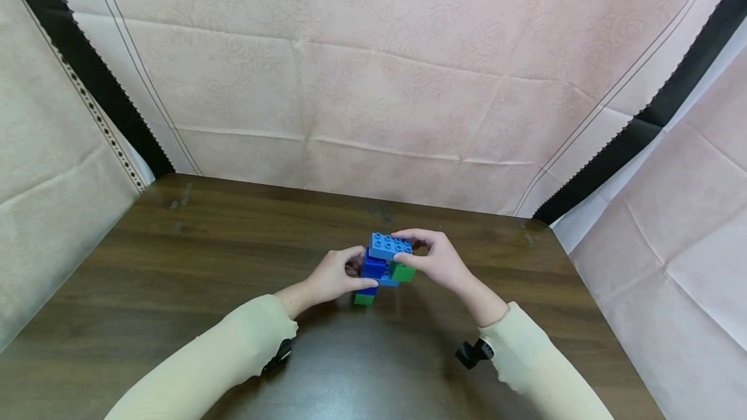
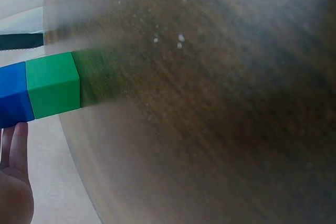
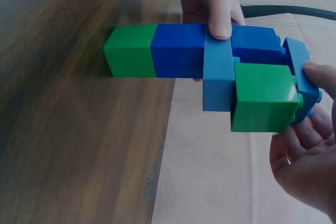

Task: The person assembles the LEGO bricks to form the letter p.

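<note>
A tower of toy building bricks stands on the wooden table. At its foot is a green brick, with a dark blue brick on it, then a light blue brick that juts out to one side. That one bears an upper dark blue brick and a second green brick side by side. My left hand grips the tower at mid-height, thumb on the light blue brick. Between thumb and fingers, my right hand pinches another light blue brick, slightly tilted over the upper pair's studs.
The brown wooden table spreads around the tower, its back edge behind it. Pale patterned cloth hangs beyond, with dark strips at both corners. A black wrist device sits at the right sleeve.
</note>
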`<act>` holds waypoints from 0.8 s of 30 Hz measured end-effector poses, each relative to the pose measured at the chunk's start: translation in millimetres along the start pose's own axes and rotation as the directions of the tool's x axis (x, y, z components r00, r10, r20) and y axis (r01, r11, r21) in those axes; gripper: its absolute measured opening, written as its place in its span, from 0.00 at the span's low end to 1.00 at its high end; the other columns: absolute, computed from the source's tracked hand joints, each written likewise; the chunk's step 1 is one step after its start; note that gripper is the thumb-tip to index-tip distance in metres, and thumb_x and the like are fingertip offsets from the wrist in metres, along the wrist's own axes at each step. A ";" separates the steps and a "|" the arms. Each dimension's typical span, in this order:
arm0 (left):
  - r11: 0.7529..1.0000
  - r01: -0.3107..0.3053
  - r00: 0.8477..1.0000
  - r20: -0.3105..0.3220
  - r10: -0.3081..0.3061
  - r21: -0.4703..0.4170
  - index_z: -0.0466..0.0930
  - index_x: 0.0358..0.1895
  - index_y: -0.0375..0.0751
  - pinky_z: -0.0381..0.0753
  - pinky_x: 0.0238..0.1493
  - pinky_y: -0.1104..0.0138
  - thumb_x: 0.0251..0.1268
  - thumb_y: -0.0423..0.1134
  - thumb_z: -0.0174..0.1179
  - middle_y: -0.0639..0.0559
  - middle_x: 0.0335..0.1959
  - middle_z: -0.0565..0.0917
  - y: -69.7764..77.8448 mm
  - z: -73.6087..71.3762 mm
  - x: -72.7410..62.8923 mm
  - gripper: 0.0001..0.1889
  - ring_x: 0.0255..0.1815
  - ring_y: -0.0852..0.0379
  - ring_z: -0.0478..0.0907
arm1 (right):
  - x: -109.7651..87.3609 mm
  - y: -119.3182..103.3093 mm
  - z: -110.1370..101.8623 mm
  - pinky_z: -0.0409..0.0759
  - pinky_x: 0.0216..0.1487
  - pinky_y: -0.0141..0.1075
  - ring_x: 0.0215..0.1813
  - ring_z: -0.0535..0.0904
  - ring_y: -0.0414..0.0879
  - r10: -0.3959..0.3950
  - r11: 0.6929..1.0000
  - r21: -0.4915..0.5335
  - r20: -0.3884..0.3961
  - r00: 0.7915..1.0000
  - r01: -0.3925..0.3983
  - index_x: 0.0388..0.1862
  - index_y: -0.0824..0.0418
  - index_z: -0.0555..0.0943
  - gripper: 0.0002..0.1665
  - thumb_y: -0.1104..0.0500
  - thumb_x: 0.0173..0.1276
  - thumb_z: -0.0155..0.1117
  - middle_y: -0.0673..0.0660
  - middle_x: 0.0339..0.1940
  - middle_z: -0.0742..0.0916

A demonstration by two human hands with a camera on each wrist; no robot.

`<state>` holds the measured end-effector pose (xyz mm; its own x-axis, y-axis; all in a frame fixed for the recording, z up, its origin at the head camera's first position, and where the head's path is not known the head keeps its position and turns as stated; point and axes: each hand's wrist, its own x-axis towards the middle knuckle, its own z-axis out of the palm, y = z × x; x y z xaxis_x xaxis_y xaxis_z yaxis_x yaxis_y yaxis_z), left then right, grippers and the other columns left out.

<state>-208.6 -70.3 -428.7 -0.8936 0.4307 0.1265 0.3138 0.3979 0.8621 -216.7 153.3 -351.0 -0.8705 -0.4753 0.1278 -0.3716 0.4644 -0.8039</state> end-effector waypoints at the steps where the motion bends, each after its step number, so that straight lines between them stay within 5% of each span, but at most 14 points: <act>1: 1.000 0.002 1.000 0.000 -0.002 0.000 0.75 0.45 0.46 0.82 0.46 0.62 0.55 0.48 0.66 0.52 0.38 0.83 -0.1 0.1 0.1 0.18 0.39 0.59 0.80 | -0.1 -0.3 0.0 0.77 0.42 0.42 0.45 0.74 0.55 0.000 1.000 -0.001 0.001 1.000 0.000 0.52 0.59 0.80 0.19 0.56 0.62 0.65 0.59 0.44 0.84; 24: 1.000 0.013 1.000 -0.002 -0.013 0.004 0.75 0.46 0.45 0.82 0.47 0.61 0.54 0.50 0.66 0.52 0.39 0.83 -0.3 0.1 0.9 0.19 0.40 0.59 0.79 | -4.0 -3.2 5.4 0.78 0.43 0.40 0.44 0.75 0.51 -0.016 0.999 -0.036 0.003 1.000 0.016 0.53 0.57 0.79 0.21 0.57 0.60 0.68 0.58 0.46 0.84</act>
<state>-209.4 -70.0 -429.0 -0.8981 0.4242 0.1162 0.3035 0.4063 0.8618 -210.2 149.7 -352.1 -0.8634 -0.4851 0.1387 -0.3970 0.4834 -0.7802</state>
